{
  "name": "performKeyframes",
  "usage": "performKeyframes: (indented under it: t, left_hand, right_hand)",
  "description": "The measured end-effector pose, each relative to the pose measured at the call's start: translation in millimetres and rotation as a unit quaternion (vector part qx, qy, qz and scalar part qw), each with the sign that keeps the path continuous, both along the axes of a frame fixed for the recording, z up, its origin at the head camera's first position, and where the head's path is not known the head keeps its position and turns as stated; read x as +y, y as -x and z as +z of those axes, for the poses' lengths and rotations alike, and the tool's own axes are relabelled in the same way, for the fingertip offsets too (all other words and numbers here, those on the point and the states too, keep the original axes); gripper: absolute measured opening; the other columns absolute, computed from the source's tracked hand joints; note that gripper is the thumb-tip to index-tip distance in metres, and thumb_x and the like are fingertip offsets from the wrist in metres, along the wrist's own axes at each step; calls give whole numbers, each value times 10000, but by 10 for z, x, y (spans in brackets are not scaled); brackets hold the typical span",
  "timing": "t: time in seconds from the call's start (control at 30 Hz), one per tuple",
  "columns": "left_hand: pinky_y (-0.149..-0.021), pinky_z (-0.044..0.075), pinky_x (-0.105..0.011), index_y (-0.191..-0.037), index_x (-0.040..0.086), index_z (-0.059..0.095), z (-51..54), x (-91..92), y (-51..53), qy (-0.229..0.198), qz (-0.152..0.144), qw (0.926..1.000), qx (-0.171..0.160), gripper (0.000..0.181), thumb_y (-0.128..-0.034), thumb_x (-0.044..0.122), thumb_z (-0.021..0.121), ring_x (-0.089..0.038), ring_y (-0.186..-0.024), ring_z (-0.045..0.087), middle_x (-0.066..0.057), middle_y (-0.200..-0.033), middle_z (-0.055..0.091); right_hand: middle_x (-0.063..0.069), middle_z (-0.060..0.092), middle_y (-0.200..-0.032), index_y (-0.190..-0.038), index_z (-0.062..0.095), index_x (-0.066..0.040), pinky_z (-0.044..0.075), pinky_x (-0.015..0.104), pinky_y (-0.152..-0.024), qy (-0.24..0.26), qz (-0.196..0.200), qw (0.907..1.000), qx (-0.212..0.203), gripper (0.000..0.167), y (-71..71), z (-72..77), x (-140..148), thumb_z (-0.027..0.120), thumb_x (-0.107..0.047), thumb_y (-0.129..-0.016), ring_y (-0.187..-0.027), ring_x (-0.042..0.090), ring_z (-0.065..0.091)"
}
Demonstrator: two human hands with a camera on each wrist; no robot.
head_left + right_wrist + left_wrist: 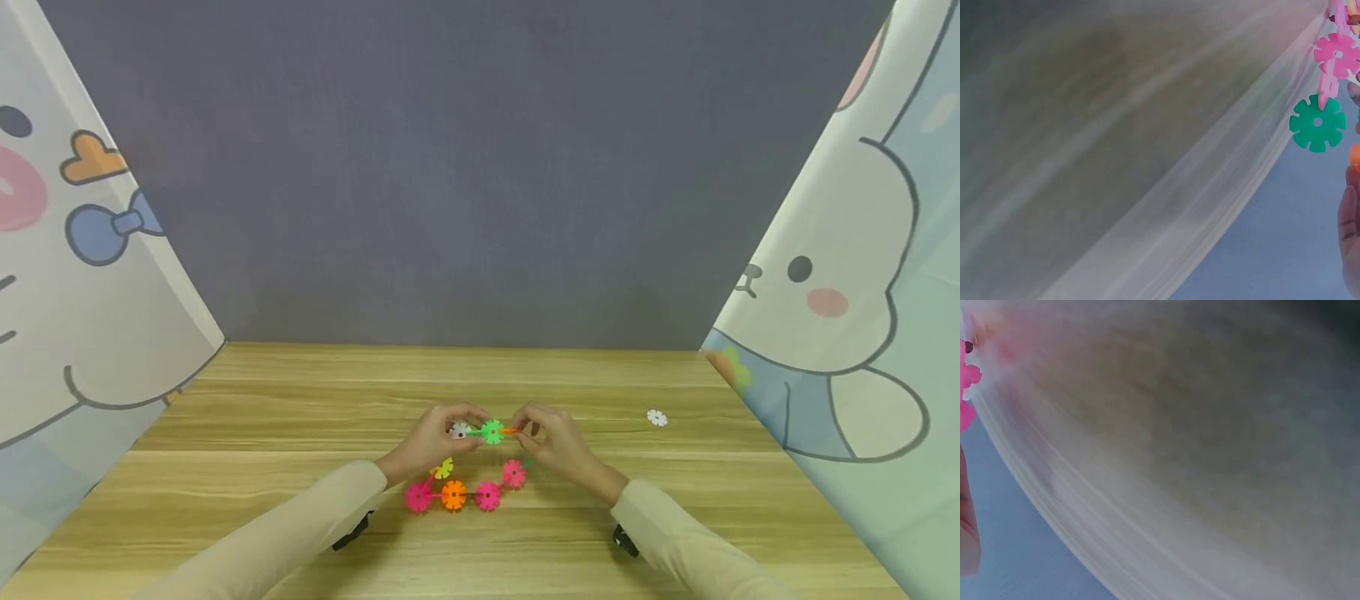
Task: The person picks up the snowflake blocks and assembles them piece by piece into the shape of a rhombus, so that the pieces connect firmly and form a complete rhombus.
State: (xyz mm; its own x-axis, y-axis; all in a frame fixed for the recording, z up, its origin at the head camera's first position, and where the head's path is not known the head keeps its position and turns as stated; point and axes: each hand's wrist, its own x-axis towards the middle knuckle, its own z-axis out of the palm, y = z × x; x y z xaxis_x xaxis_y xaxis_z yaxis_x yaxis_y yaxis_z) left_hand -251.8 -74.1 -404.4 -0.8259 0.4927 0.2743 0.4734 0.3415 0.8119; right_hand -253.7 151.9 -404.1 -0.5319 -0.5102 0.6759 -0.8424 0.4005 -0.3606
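Observation:
Between my two hands, in the head view, is a short row of slotted snowflake discs held above the table. My left hand (pixel 427 439) pinches its left end, at a white disc (pixel 460 430). A bright green disc (pixel 492 432) faces up in the middle. My right hand (pixel 560 443) pinches the orange disc (pixel 510 431), seen edge-on, at the right end. Nearer me lies a joined chain with yellow (pixel 443 468), magenta (pixel 418 497), orange (pixel 453 495) and pink (pixel 488 496) discs. The right wrist view shows a dark green disc (pixel 1317 123) on the chain's end.
A loose white disc (pixel 657 417) lies on the wooden table (pixel 300 400) to the right. A dark grey panel (pixel 480 183) stands behind, with cartoon-printed cloths at both sides. Pale sleeve cloth fills most of both wrist views.

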Motion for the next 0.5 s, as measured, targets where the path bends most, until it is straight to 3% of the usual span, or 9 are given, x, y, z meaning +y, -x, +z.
performKeyframes:
  t: [0.17, 0.3, 0.5]
  left_hand:
    - [-790, 477, -285, -1114, 190, 625, 3, -3, 5, -67, -19, 10000, -58, 294, -828, 137, 671, -149, -995, 590, 36, -1082, 645]
    - [-833, 462, -334, -1121, 163, 622, 27, -4, -12, -113, -7, 9999, -115, 300, -829, 114, 666, -180, -1016, 584, 12, -1096, 642]
    - [-824, 452, -341, -1137, 51, 607, 270, -6, -178, -36, -49, 9999, -142, 295, -844, 69, 637, -251, -1027, 580, -99, -1109, 637]
  right_hand:
    - [67, 662, -843, -879, 617, -24, 492, 211, -582, -190, -158, 9990, -380, 217, 11, 6, 73, 718, 64, -709, -751, 145, 605]
    - [93, 647, -905, -946, 607, -20, 485, 232, -621, -366, -358, 9944, -922, 227, 14, 19, 197, 700, 37, -746, -819, 170, 592]
    - [147, 611, -990, -1031, 585, 0, 455, 282, -678, -517, -615, 9786, -1893, 231, 45, 54, 486, 639, 21, -807, -905, 262, 559]
